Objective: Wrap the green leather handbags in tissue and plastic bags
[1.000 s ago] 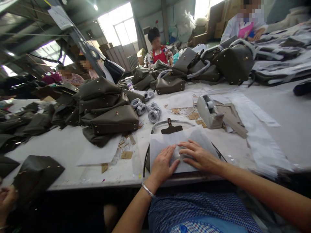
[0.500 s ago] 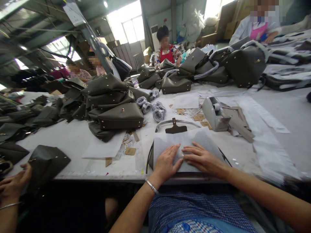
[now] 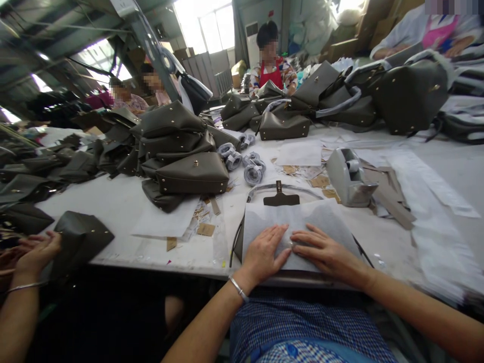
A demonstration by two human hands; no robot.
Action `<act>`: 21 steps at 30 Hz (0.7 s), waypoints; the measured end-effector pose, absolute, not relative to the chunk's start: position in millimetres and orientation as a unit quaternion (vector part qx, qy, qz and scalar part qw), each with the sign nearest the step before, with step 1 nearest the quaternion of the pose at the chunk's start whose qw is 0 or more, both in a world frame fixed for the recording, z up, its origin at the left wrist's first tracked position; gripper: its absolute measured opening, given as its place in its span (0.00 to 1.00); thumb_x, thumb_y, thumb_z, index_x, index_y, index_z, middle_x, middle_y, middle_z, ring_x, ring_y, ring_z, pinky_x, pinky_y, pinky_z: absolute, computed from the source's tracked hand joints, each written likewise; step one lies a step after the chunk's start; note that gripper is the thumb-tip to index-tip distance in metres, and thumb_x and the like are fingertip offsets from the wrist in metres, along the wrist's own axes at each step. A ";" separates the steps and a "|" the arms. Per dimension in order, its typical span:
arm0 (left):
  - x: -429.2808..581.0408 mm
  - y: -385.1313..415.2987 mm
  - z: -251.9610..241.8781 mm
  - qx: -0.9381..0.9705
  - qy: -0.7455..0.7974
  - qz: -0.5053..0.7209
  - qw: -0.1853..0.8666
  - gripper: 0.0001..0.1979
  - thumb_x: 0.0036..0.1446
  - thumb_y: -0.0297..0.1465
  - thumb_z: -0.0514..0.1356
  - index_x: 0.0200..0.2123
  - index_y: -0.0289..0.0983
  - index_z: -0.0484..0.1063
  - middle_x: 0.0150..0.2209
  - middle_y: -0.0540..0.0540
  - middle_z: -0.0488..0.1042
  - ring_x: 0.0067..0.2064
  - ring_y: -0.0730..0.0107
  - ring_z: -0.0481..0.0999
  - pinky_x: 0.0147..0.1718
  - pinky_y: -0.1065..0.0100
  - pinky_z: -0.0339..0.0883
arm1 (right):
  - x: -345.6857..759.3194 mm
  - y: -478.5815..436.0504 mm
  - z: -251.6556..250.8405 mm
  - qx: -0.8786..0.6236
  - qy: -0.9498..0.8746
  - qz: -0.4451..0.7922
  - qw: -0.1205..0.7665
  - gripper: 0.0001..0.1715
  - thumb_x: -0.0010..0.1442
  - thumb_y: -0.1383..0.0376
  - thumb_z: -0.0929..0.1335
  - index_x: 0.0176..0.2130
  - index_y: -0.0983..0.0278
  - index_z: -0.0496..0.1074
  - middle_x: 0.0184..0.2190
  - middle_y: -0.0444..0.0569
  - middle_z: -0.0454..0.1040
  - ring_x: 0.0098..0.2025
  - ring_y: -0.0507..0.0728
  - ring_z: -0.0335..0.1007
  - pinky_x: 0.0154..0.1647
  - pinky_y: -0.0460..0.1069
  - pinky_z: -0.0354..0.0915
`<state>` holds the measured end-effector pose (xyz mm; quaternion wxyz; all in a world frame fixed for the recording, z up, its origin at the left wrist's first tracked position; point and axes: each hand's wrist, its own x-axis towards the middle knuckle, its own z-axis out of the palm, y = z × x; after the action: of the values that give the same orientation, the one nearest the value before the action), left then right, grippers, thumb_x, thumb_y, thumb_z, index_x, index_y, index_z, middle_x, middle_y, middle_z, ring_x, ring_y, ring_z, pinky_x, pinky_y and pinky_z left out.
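In front of me at the table's edge lies a dark olive handbag (image 3: 237, 247), mostly covered by a sheet of white tissue paper (image 3: 319, 214). Its wrapped handle (image 3: 260, 190) and a dark closure tab (image 3: 281, 199) stick out past the sheet's far edge. My left hand (image 3: 266, 252) rests flat on the paper, fingers stretched out. Beside it my right hand (image 3: 327, 252) also presses flat on the sheet, its fingertips close to my left hand. Neither hand grips anything. The rest of the bag is hidden under the paper.
A grey tape dispenser (image 3: 342, 176) stands beyond the bag on the right, near cardboard strips (image 3: 389, 196). Stacked olive handbags (image 3: 192, 174) rise at the left, beside wrapped coiled straps (image 3: 254, 169). A co-worker's hand (image 3: 40, 252) touches another bag (image 3: 77, 242) at far left.
The camera view has shifted slightly, so the scene sits a little to the right. Both my hands stay flat on the paper. The co-worker's hand at left has moved a little.
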<state>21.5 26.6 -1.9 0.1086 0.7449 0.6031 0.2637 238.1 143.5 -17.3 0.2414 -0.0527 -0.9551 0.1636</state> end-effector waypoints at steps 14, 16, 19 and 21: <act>16.9 20.8 3.0 0.801 0.589 0.103 0.036 0.26 0.70 0.45 0.45 0.66 0.42 0.59 0.69 0.44 0.56 0.69 0.59 0.55 0.68 0.48 0.46 | 238.2 149.3 -7.0 -0.078 -0.984 0.080 0.138 0.25 0.69 0.64 0.63 0.64 0.54 0.64 0.60 0.45 0.70 0.63 0.59 0.63 0.68 0.63 0.53; 14.3 18.2 5.5 0.808 0.581 0.092 0.033 0.28 0.69 0.46 0.45 0.67 0.43 0.55 0.70 0.44 0.53 0.71 0.59 0.51 0.69 0.48 0.43 | 243.6 152.5 -5.6 -0.083 -0.987 0.059 0.123 0.31 0.68 0.60 0.64 0.68 0.54 0.57 0.66 0.47 0.61 0.67 0.62 0.56 0.68 0.64 0.51; 14.8 13.4 6.3 0.798 0.596 0.095 0.013 0.29 0.68 0.47 0.46 0.68 0.45 0.53 0.71 0.46 0.51 0.71 0.57 0.48 0.69 0.48 0.41 | 253.8 151.2 -8.9 -0.102 -0.988 0.027 0.117 0.36 0.67 0.55 0.64 0.70 0.53 0.52 0.70 0.48 0.52 0.69 0.65 0.51 0.67 0.65 0.52; 17.8 8.7 8.6 0.785 0.614 0.089 -0.015 0.29 0.68 0.48 0.46 0.68 0.46 0.53 0.71 0.47 0.51 0.71 0.57 0.49 0.68 0.48 0.42 | 257.7 147.3 -14.2 -0.096 -0.986 0.027 0.136 0.35 0.67 0.54 0.64 0.69 0.50 0.53 0.70 0.45 0.52 0.68 0.65 0.53 0.67 0.65 0.53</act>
<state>17.8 8.7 8.6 -0.0150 0.7845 0.6136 0.0887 257.7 147.3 -14.2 0.1356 -0.0960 -0.9857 0.0267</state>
